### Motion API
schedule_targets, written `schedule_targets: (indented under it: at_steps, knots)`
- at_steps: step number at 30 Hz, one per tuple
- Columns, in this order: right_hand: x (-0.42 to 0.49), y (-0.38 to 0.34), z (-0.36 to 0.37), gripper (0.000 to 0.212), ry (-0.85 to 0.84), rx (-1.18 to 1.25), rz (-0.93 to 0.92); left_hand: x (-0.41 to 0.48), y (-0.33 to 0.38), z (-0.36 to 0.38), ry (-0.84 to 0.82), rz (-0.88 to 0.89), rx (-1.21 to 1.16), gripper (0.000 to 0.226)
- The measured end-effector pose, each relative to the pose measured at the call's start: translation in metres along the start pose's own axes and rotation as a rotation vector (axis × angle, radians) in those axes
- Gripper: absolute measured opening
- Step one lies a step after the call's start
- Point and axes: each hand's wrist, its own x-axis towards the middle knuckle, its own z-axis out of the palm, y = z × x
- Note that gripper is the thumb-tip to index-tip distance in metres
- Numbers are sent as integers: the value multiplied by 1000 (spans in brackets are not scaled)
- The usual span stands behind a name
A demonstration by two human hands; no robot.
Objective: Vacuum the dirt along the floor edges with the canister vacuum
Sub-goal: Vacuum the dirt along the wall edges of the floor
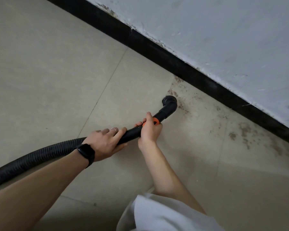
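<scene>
A black ribbed vacuum hose [40, 152] runs in from the lower left to a smooth black tube with an orange collar [155, 121]. The tube ends in an angled round brush nozzle [169, 101] set on the floor at the left end of the dirt. My left hand [105, 141], with a ring and a black watch, grips the tube where the ribbed hose ends. My right hand [149, 129] grips the tube at the orange collar. Brown dirt [244, 130] is scattered over the beige tiles along the black skirting, to the right of the nozzle.
A black skirting board [173, 62] runs diagonally from the top left to the right edge, below a scuffed grey-white wall [223, 30]. Beige floor tiles [48, 72] with thin grout lines fill the left. A white garment [157, 215] shows at the bottom. The canister is out of view.
</scene>
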Motion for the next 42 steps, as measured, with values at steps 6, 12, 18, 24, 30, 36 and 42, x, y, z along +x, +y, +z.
schedule_targets:
  at_steps: [6,12,18,24,30,36,42]
  knots:
    - [5,-7,5,16,13,-33,-28,9,-5,2,-29,18,11,48]
    - [10,-12,11,22,22,-28,-31,21,-14,3,-10,49,8,47]
    - [18,-20,18,24,21,-42,-22,33,-18,6,9,44,16,47]
    - [27,-29,25,23,9,-56,-26,46,-21,6,10,27,44,47]
    - [37,-40,32,26,2,-68,-30,61,-21,4,-24,15,53,49]
    - [49,-52,38,25,6,-86,-39,77,-22,8,-97,-39,39,58]
    - [59,-60,43,23,15,-83,-38,91,-24,15,-141,-69,42,60]
